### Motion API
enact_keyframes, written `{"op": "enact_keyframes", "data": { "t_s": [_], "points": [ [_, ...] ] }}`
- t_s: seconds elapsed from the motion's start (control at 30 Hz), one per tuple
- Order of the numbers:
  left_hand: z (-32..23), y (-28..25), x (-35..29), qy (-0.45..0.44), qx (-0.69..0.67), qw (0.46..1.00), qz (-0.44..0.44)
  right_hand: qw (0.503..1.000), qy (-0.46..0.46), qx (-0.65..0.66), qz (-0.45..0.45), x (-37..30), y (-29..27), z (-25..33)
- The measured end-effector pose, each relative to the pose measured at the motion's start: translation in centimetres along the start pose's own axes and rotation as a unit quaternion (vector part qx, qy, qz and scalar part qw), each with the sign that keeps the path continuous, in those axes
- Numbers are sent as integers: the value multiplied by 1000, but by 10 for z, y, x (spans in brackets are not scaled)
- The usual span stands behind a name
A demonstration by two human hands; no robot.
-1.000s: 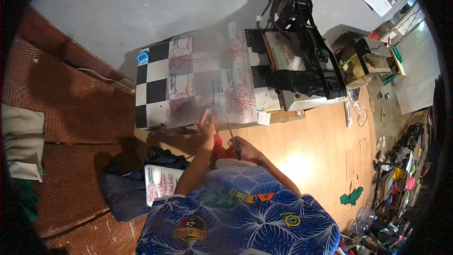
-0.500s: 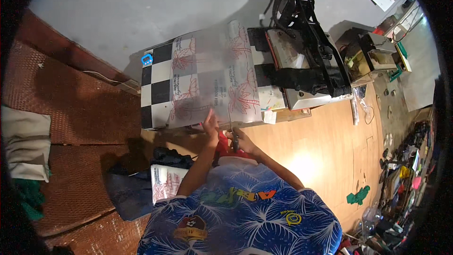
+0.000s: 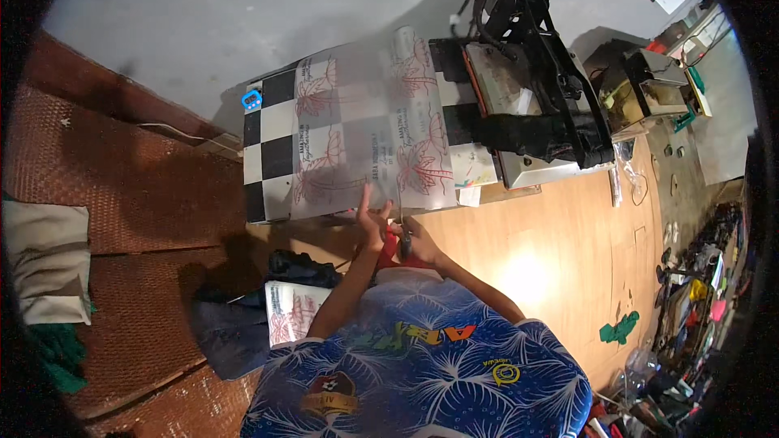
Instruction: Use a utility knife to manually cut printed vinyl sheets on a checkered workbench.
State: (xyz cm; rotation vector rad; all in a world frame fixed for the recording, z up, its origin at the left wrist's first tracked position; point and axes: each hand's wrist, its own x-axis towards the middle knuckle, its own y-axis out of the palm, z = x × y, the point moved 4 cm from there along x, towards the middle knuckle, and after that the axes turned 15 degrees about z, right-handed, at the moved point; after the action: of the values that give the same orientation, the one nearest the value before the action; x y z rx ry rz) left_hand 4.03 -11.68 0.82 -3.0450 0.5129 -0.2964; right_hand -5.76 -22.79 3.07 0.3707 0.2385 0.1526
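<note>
A translucent film sheet printed with red palm trees and dark lettering lies over the checkered black-and-white table top. Its right side is still rolled. At the film's near edge, my left hand has its fingers extended and apart. Just right of it, my right hand is closed round the dark handles of scissors, whose thin blades point up at the film's edge. My right fingers partly cover the handles.
A black heat press stands on the table's right side. A small blue timer sits at the left corner. Below, a stack of printed film lies by dark cloth. Clutter lines the floor at right.
The fingers of my left hand have spread further apart at the film's near edge. My right hand keeps the scissors almost in place. The whole view has shifted slightly.
</note>
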Motion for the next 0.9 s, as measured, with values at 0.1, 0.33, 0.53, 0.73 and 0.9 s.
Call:
{"op": "enact_keyframes", "data": {
  "t_s": [0.1, 0.33, 0.53, 0.73, 0.9],
  "points": [
    [-14, 2, -2, -29, -19, 999, 11, 997, 53, -47, 9, -3, 0, 2],
    [-31, 7, 1, -79, -71, 994, 20, 999, 35, -17, 18, -6, 9, 12],
    [-45, 9, -3, -101, -84, 991, 14, 998, 46, 16, 45, -1, 4, -10],
    [-31, 10, -4, -85, -100, 991, 1, 999, 37, -3, 26, -1, 2, -21],
    [-3, 5, -5, -77, -86, 993, 13, 997, -20, -78, 6, -2, 4, -9]
  ]
}}
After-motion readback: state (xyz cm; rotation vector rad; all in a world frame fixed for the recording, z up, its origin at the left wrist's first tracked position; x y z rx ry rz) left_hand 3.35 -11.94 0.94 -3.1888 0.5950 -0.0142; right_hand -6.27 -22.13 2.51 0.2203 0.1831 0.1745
